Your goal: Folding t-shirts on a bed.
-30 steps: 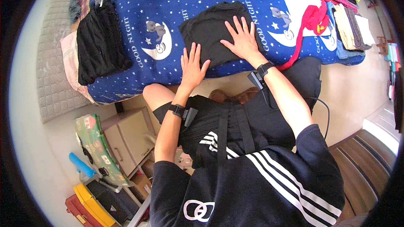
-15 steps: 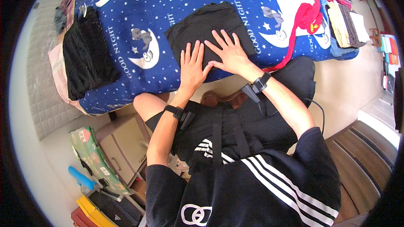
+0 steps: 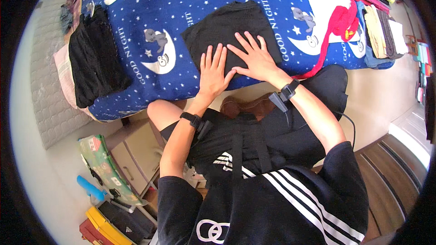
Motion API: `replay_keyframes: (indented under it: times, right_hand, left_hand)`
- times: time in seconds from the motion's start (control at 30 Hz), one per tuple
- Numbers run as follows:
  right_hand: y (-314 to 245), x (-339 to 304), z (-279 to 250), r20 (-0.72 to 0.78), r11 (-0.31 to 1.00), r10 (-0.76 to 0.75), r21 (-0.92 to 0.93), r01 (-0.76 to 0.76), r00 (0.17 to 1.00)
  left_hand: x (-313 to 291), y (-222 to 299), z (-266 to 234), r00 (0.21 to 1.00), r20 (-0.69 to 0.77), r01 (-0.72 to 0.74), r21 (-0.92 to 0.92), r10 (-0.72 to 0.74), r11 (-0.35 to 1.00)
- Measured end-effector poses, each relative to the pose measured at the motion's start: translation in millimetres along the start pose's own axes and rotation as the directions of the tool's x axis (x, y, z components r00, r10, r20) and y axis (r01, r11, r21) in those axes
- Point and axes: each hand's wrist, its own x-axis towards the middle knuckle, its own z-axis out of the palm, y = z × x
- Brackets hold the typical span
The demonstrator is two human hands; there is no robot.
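Your left hand point(image 3: 213, 77) and right hand point(image 3: 260, 62) lie palm-down on the near part of the black garment point(image 3: 227, 25), which rests on the blue bedspread point(image 3: 131, 13); both hands' fingers point(image 3: 243, 43) are spread, gripping nothing. Press evenly and smooth outward, so the cloth doesn't bunch

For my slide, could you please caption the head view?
Left hand and right hand rest on black cloth atop patterned blue bedspread.

Setting reading as a home bedroom: blue moon-print bedspread point(image 3: 136, 18) is spanning the upper frame; folded clothes point(image 3: 376, 29) are lying at upper right; quilted pad point(image 3: 47, 104) is showing at far left; cabinet point(image 3: 132, 156) is standing at lower left.
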Motion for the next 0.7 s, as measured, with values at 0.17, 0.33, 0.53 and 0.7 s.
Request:
replay_keyframes:
  times: [0.17,0.33,0.53,0.7]
  right_hand:
    - [-1.3,-1.7,4.0,-0.012,1.000,0.011,0.017,-0.011,1.000]
    - [-2.8,-0.4,-2.2,0.047,1.000,0.018,-0.002,-0.018,0.999]
    - [38.1,6.5,-25.4,-0.139,0.895,0.329,0.362,-0.261,0.934]
    - [111.8,-7.7,-12.5,-0.084,0.672,0.675,0.481,-0.563,0.734]
  left_hand:
    - [-1.8,1.1,0.2,1.000,0.001,0.002,-0.006,-0.002,1.000]
    - [-3.1,3.7,-3.2,0.999,-0.049,0.003,-0.065,-0.007,0.998]
    - [-18.6,-10.6,-7.9,0.940,-0.228,0.231,-0.116,-0.253,0.966]
    - [-27.7,-34.5,-10.2,0.755,-0.104,0.404,-0.704,-0.648,0.583]
